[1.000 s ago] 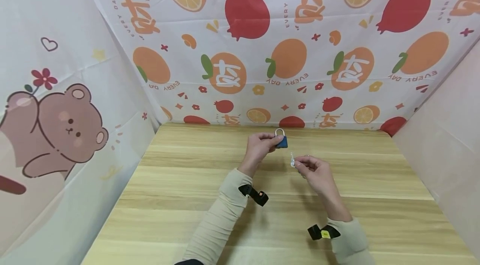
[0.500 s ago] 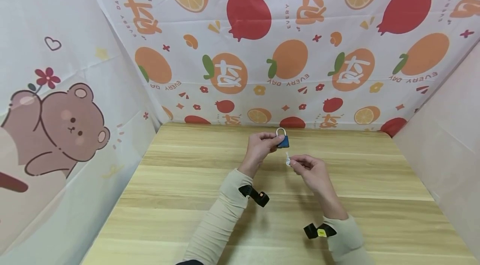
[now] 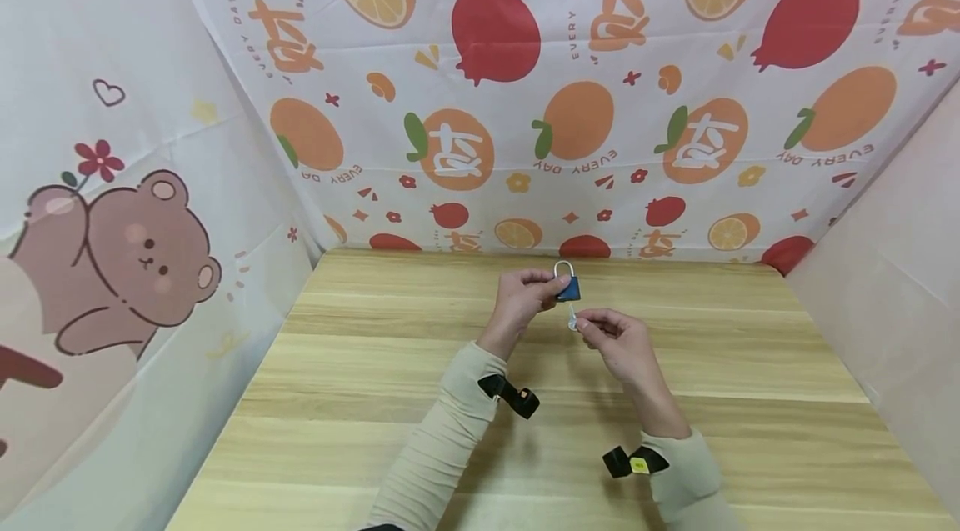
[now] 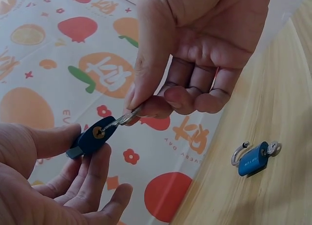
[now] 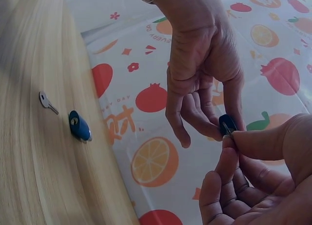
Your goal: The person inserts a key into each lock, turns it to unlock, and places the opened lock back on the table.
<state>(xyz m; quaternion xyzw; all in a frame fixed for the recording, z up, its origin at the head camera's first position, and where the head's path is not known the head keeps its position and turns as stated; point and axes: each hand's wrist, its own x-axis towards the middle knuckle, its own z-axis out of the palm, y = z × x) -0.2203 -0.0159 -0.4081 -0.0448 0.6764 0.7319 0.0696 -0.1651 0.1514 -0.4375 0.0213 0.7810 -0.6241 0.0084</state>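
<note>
My left hand (image 3: 517,298) pinches a small blue padlock (image 3: 568,290) by its body, shackle pointing up, near the back of the table. Just below it, my right hand (image 3: 618,339) holds a small silver key (image 3: 572,320) between thumb and fingertips. Seen from the left wrist, the tip of the key (image 4: 119,120) is right at the brass keyhole (image 4: 99,132) in the padlock's base. In the right wrist view the fingers cover most of the held padlock (image 5: 225,121).
On the wooden table (image 3: 337,431), the left wrist view shows another blue padlock (image 4: 253,159), shackle swung out, a key (image 4: 274,148) at its base. The right wrist view shows a loose key (image 5: 46,102) beside a blue padlock (image 5: 79,127). A fruit-print sheet (image 3: 495,139) hangs behind.
My right hand has moved left with the key, bringing it from beside the padlock to its underside. The left hand and padlock have shifted only slightly.
</note>
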